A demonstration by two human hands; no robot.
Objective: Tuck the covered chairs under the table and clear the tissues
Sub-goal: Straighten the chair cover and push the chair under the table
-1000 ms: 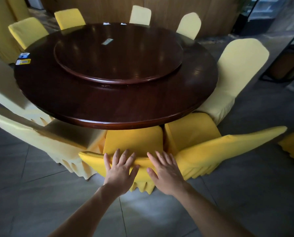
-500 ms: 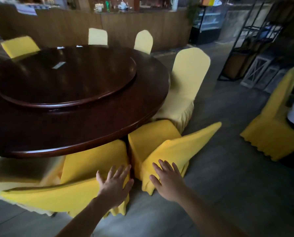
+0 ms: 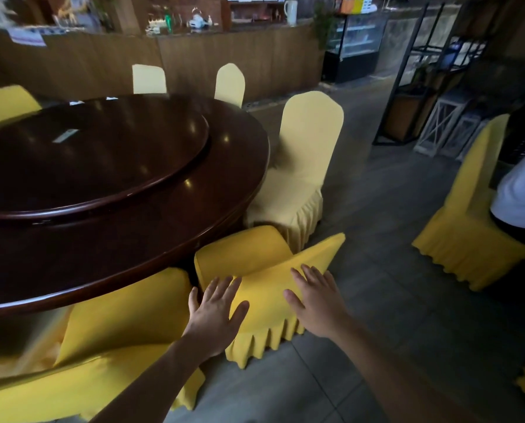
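A bright yellow covered chair point(image 3: 267, 282) stands at the near right rim of the round dark wooden table point(image 3: 151, 239), its seat partly under the top. My left hand point(image 3: 215, 312) lies flat, fingers spread, on the left of its backrest. My right hand point(image 3: 316, 297) lies flat on the right of the same backrest. Another yellow chair point(image 3: 123, 325) sits to its left, seat under the table. A pale yellow chair point(image 3: 300, 166) stands beyond, turned aside. A small tissue packet point(image 3: 65, 135) lies on the table's turntable.
More covered chairs ring the far side of the table. A separate yellow chair point(image 3: 471, 215) stands on the right with a person in a white top point(image 3: 520, 193) beside it. A wooden counter point(image 3: 224, 56) and metal shelving point(image 3: 423, 80) lie behind. Grey tiled floor point(image 3: 386, 300) lies to the right.
My view has swung right. Both hands left the backrest of the first yellow chair and now rest on the backrest of its right-hand neighbour.
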